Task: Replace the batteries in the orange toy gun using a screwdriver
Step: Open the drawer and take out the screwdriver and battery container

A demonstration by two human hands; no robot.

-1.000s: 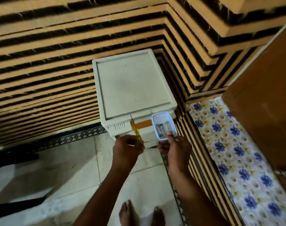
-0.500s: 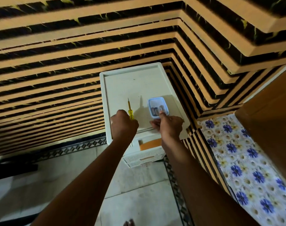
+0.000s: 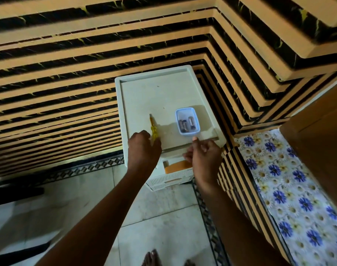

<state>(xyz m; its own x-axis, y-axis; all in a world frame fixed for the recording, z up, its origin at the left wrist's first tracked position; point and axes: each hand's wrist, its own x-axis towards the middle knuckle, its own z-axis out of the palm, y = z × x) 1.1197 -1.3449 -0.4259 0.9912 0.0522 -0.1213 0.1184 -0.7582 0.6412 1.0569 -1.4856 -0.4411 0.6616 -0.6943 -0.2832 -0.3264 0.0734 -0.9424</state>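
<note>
A yellow screwdriver [image 3: 152, 128] lies on the top of a white plastic drawer unit [image 3: 160, 93], tip pointing away from me. My left hand [image 3: 144, 149] is curled over the lower end of its handle. To the right, a small blue-rimmed box [image 3: 187, 112] stands on the same top with several batteries [image 3: 186, 124] inside. My right hand [image 3: 204, 153] hovers just below the box, thumb tip near its rim, holding nothing. An orange object [image 3: 178, 167] shows in the open top drawer beneath my hands; most of it is hidden.
The drawer unit stands in a corner of black-and-tan striped walls [image 3: 67, 73]. A surface with a blue-flowered cover [image 3: 290, 189] and a brown wooden panel [image 3: 321, 146] lie to the right. Pale floor tiles [image 3: 154, 208] and my bare toes [image 3: 150, 258] are below.
Both hands rose from the drawer to the unit's top. The box of batteries was set down there and let go. The screwdriver was laid flat on the top.
</note>
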